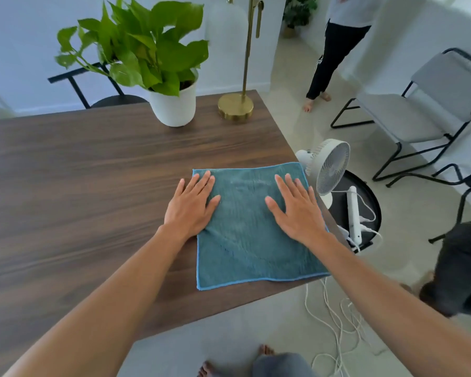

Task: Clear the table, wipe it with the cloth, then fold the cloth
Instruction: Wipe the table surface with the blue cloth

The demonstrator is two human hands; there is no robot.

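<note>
Bottom centre of the frame: bare feet [237, 361] and a grey-clad knee [280, 364] on pale floor, plus a tangle of white cables [337, 319] to the right. Two bare forearms reaching up from the lower corners. Left hand [192, 206] flat, palm down, fingers spread, lying half on the left edge of the cloth [252, 235] and half on bare wood. Right hand [297, 209] flat too, fingers spread, pressing the right side of the cloth. One cloth only: teal, fuzzy microfibre look, roughly square with a thin light-blue stitched hem, laid out flat and unfolded at centre frame, right by the near right corner of the table [79, 172]. Tabletop dark brown wood grain, smooth, matte.

Right of the table edge, mid frame: one small white fan [329, 165] with a round grille, standing on a round black side table [370, 202], with a white power strip [354, 213] lying beside it. Dark blurry shape at the right edge, can't tell what.

Further up on the table: one white smooth plant pot [174, 104] with big glossy green leaves, and one round brass lamp base [235, 106] with a thin brass pole. Upper right: two grey padded chairs [424, 104] with black metal frames. Upper left: a black chair [101, 85] behind the table. Top centre-right: another person [335, 50] standing barefoot, black trousers, grey top.
</note>
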